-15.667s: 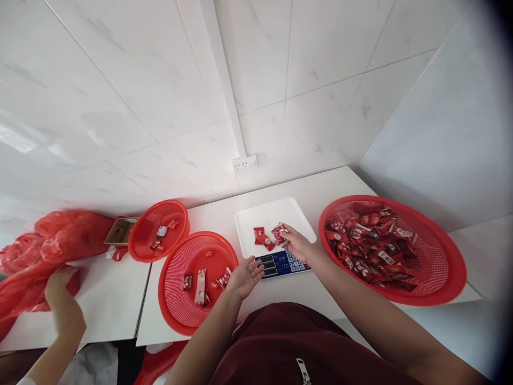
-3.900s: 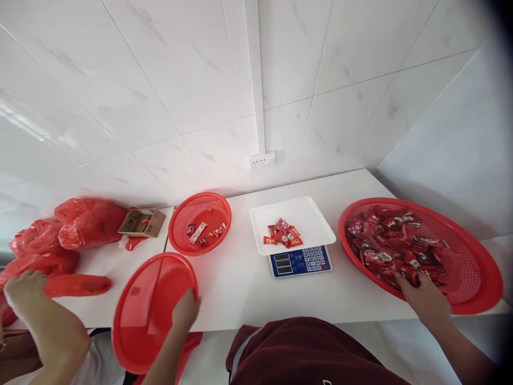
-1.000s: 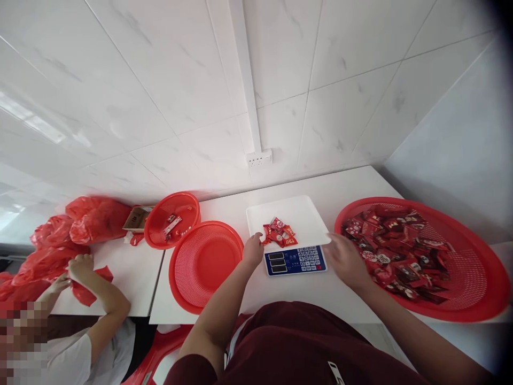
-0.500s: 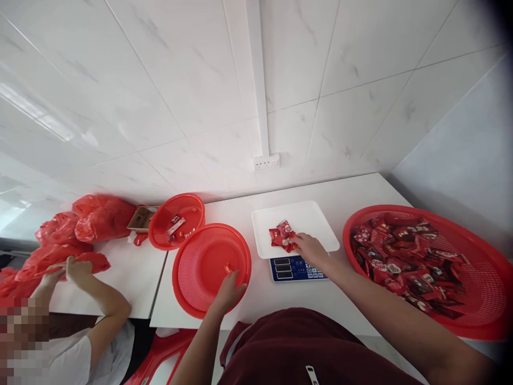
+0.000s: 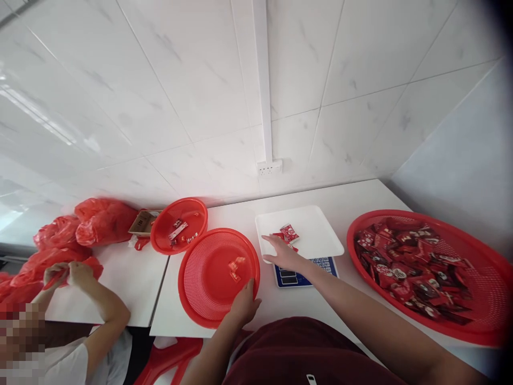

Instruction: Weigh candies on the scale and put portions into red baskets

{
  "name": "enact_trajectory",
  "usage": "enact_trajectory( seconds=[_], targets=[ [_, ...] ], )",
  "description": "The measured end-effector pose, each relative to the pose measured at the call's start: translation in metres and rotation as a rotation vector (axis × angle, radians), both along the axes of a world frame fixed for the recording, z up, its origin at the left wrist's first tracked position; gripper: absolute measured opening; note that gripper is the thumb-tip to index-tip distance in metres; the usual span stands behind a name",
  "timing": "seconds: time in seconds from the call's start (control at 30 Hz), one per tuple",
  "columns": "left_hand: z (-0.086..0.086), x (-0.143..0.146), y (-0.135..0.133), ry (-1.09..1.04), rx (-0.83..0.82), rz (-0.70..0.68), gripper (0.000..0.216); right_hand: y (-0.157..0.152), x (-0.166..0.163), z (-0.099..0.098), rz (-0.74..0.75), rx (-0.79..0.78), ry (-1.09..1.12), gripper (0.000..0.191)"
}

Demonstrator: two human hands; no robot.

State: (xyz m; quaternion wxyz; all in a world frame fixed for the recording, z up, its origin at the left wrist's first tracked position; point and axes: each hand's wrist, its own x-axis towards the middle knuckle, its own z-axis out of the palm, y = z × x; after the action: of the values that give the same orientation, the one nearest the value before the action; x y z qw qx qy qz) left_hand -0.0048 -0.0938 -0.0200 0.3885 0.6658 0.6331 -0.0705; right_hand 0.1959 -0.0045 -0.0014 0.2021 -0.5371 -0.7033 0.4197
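My left hand (image 5: pixel 244 306) grips the near right rim of a red mesh basket (image 5: pixel 200 299) on the white table. Two small red candies (image 5: pixel 235 266) lie inside that basket. My right hand (image 5: pixel 282 254) reaches over the front left corner of the scale's white tray (image 5: pixel 320 235), fingers stretched out flat and pointing left. A few red wrapped candies (image 5: pixel 289 233) lie on the tray just beyond its fingertips. The scale's blue keypad (image 5: pixel 306 270) shows under my right forearm.
A large red basket (image 5: pixel 476 326) heaped with wrapped candies fills the right side. A smaller red basket (image 5: pixel 179 243) with a few candies and a cardboard box (image 5: pixel 141 222) stand at the back left. A co-worker's hands (image 5: pixel 66 272) handle red plastic bags (image 5: pixel 92 219).
My right hand has slid left across the tray, where fewer candies lie now. More candies lie in the mesh basket. My left hand has moved to the basket's right rim.
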Motion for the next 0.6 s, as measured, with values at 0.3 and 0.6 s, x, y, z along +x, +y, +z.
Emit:
enact_trajectory(
  seconds=[0.3,0.6],
  targets=[
    [0.005,0.0,-0.006,-0.013,-0.006,-0.022,0.071,0.034,0.033,-0.037,-0.08,0.029,-0.586,0.066],
    [0.006,-0.001,-0.008,-0.011,-0.029,0.009,0.072,0.024,0.042,-0.042,-0.132,0.067,-0.397,0.04]
  ],
)
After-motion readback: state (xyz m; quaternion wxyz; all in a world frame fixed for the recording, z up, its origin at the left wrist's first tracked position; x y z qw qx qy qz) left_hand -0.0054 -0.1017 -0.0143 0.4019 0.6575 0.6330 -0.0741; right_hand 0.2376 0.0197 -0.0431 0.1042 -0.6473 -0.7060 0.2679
